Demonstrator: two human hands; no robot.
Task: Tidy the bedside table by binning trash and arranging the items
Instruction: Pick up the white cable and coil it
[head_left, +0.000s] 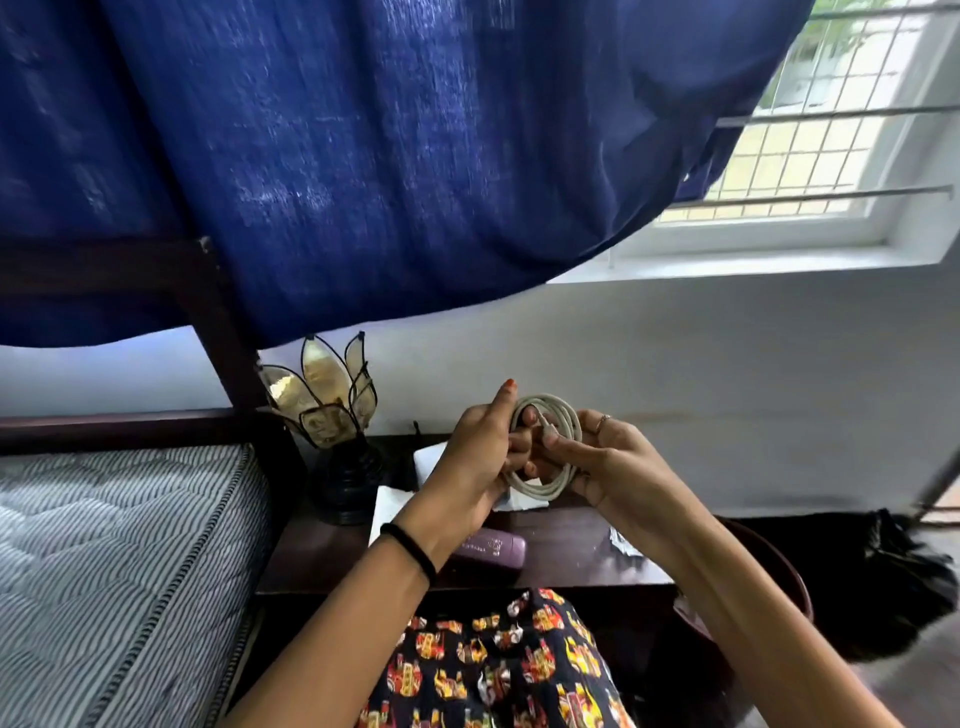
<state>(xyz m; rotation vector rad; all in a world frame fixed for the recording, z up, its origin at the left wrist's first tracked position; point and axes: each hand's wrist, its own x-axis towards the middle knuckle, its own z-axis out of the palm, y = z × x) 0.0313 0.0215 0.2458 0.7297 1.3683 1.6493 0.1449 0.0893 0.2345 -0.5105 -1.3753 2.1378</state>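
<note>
Patterned lap (498, 670); hands (540, 457) hold coiled cable (550, 447), loop upright.

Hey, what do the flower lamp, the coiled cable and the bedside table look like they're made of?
Flower lamp: petals look like translucent shell or glass, pale gold, edged in dark metal strips; the base is black and ribbed, material unclear.
Coiled cable: off-white rubbery plastic sheath, matte, bending in smooth loops between both hands.
Bedside table: dark brown wood, apparently polished, with a soft sheen on top.
</note>
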